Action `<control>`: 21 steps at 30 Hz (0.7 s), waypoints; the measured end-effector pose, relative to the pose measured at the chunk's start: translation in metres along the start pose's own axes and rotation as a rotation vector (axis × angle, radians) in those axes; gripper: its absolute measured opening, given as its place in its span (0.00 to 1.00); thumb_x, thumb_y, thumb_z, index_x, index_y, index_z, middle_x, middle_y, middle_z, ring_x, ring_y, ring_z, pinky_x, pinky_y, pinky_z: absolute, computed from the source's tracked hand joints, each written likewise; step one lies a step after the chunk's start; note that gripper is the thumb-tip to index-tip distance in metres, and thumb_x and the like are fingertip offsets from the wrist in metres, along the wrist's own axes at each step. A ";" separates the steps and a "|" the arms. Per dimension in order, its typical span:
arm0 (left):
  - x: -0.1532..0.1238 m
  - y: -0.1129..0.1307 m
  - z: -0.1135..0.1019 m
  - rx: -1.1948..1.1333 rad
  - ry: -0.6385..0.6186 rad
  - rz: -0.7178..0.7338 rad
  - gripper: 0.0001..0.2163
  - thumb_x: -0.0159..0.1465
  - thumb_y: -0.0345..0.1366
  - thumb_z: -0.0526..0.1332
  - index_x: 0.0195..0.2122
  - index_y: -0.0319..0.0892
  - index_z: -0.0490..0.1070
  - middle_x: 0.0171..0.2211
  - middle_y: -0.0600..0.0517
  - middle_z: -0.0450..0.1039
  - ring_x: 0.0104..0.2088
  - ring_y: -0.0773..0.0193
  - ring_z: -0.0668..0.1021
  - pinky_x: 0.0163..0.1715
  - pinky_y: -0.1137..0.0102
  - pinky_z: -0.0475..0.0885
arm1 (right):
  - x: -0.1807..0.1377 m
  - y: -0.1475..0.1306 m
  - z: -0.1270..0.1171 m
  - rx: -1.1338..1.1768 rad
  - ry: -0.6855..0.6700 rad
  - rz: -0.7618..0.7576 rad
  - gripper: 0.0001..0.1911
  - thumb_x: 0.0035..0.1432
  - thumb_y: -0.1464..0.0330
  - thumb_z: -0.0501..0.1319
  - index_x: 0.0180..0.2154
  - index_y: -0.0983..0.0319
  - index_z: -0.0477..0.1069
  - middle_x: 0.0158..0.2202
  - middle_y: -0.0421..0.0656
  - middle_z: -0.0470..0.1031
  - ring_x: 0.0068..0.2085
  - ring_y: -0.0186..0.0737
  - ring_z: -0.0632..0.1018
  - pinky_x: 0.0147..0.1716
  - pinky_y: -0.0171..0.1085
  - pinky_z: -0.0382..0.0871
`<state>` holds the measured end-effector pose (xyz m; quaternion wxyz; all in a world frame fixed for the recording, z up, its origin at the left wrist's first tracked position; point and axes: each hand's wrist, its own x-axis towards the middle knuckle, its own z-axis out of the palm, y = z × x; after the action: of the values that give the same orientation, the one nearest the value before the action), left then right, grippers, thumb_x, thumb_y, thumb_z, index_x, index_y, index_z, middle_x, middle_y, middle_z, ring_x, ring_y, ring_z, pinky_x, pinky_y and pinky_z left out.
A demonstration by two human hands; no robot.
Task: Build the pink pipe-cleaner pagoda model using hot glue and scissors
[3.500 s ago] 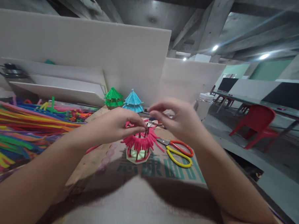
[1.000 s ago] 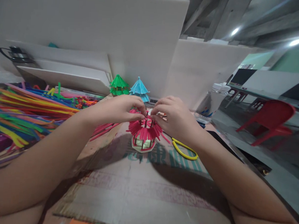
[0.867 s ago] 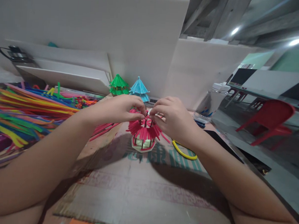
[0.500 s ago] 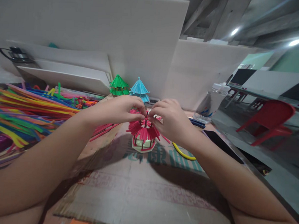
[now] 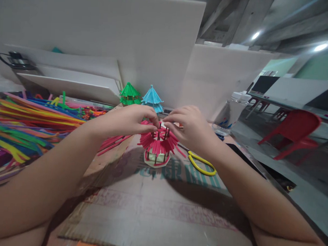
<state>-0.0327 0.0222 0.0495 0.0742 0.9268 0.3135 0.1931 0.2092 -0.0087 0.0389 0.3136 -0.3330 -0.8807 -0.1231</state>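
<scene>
Pink model, upright on the cardboard.
From my end I see the pink model (image 5: 159, 146) standing level on printed cardboard (image 5: 146, 202): a dense fringe flares around its middle, dark posts rise above and below it, and the pale, many-sided base is edged in red. Its upper part is partly hidden from me.

craft workroom | bundled pipe cleaners (image 5: 36, 117) | concrete beams (image 5: 243, 19) | long table (image 5: 276, 102) | red chair (image 5: 302, 123)

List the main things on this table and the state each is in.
Pink model: upright, upper posts exposed
Green model: upright, roofed
Blue model: upright, roofed
Scissors: lying down, blades mostly hidden
Clear container: lidded
Colored stems: heaped loose
Cardboard: lying flat
</scene>
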 end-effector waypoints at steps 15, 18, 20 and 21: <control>-0.003 0.004 -0.001 0.072 0.085 -0.020 0.13 0.70 0.44 0.58 0.46 0.46 0.81 0.48 0.49 0.81 0.48 0.57 0.81 0.46 0.67 0.71 | -0.060 0.007 0.044 0.418 0.193 0.288 0.08 0.68 0.64 0.64 0.39 0.60 0.80 0.33 0.45 0.83 0.32 0.41 0.78 0.32 0.38 0.70; -0.003 0.012 0.000 0.105 0.167 0.011 0.13 0.69 0.39 0.57 0.47 0.45 0.81 0.49 0.48 0.80 0.49 0.56 0.80 0.47 0.65 0.72 | -0.057 0.008 0.048 0.458 0.143 0.345 0.11 0.68 0.65 0.63 0.41 0.61 0.84 0.36 0.47 0.86 0.35 0.42 0.81 0.35 0.39 0.72; -0.003 0.018 0.000 0.140 0.190 0.043 0.13 0.69 0.38 0.57 0.46 0.45 0.81 0.49 0.47 0.80 0.49 0.55 0.80 0.49 0.63 0.72 | -0.053 0.007 0.049 0.500 0.101 0.381 0.12 0.68 0.65 0.62 0.42 0.62 0.85 0.37 0.47 0.86 0.34 0.42 0.81 0.34 0.39 0.72; -0.002 0.020 0.001 0.165 0.192 0.057 0.12 0.70 0.39 0.58 0.46 0.44 0.81 0.49 0.46 0.79 0.50 0.54 0.80 0.50 0.62 0.72 | -0.051 0.006 0.050 0.519 0.081 0.401 0.13 0.68 0.64 0.62 0.43 0.62 0.85 0.36 0.47 0.86 0.33 0.41 0.81 0.33 0.38 0.72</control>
<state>-0.0227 0.0046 0.0528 -0.0383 0.9155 0.3075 0.2567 0.2194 -0.0091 -0.0324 0.4408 -0.4033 -0.7865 0.1566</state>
